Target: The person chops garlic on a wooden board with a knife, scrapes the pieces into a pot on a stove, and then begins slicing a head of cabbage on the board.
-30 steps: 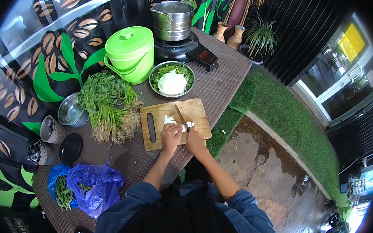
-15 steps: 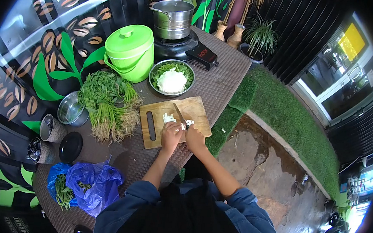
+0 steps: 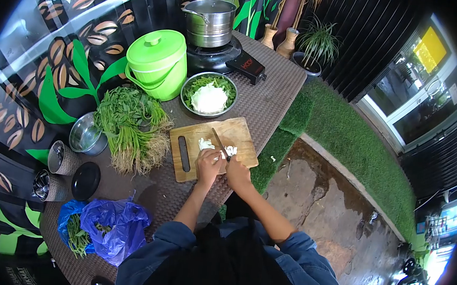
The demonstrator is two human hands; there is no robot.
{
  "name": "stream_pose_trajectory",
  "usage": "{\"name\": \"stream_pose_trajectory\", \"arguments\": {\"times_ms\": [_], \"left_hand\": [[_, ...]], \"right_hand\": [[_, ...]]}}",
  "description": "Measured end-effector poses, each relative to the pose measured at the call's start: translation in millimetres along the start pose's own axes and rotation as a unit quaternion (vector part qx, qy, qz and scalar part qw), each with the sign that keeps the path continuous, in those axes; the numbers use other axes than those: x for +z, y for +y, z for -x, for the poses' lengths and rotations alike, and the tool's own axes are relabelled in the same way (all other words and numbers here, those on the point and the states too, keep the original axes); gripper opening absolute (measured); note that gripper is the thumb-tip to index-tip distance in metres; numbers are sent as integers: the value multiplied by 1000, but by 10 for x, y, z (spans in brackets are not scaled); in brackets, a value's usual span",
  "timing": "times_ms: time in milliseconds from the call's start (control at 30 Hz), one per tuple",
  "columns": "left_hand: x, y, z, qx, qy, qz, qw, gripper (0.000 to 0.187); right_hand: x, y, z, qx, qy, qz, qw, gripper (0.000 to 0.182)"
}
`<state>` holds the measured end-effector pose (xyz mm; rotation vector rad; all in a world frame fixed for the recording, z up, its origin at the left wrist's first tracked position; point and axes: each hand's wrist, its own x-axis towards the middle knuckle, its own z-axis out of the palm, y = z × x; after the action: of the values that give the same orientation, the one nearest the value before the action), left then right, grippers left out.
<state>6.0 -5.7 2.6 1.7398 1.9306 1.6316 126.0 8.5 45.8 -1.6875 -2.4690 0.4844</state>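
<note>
A wooden cutting board (image 3: 178,169) lies near the table's edge, with my two hands close together over its front half. My right hand (image 3: 238,175) is wrapped round the handle of a kitchen knife (image 3: 218,139), whose blade points away from me and to the left. With bent fingers, my left hand (image 3: 209,165) presses a white food piece against the board beside the blade; its kind I cannot make out. Small white cut pieces (image 3: 205,144) lie left of the blade, and more white pieces (image 3: 231,150) to its right.
Beyond the board, a metal bowl (image 3: 185,101) holds chopped greens and a white heap. Left of it lie rooted leafy greens (image 3: 129,119). Behind are a green lidded bucket (image 3: 157,66) and a steel pot (image 3: 210,27) on a burner. Blue plastic bags (image 3: 119,230) sit at the near left.
Both hands stay in almost the same place on the board, the knife still between them. The whole view has shifted very slightly.
</note>
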Motion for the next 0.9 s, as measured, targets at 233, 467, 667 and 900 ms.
{"name": "stream_pose_trajectory", "arguments": {"times_ms": [233,467,667,900], "left_hand": [[-3,-10,16,7,3,0,1000,10],[7,-19,22,-5,-2,7,1000,9],[-18,12,7,-6,6,12,1000,9],[-34,12,6,-6,0,18,1000,9]], "right_hand": [[354,15,-18,-19,134,47,990,22],[-161,10,-68,10,-53,-48,997,28],[540,92,12,-46,180,113,976,27],[146,176,-45,-29,60,-1,998,21]]}}
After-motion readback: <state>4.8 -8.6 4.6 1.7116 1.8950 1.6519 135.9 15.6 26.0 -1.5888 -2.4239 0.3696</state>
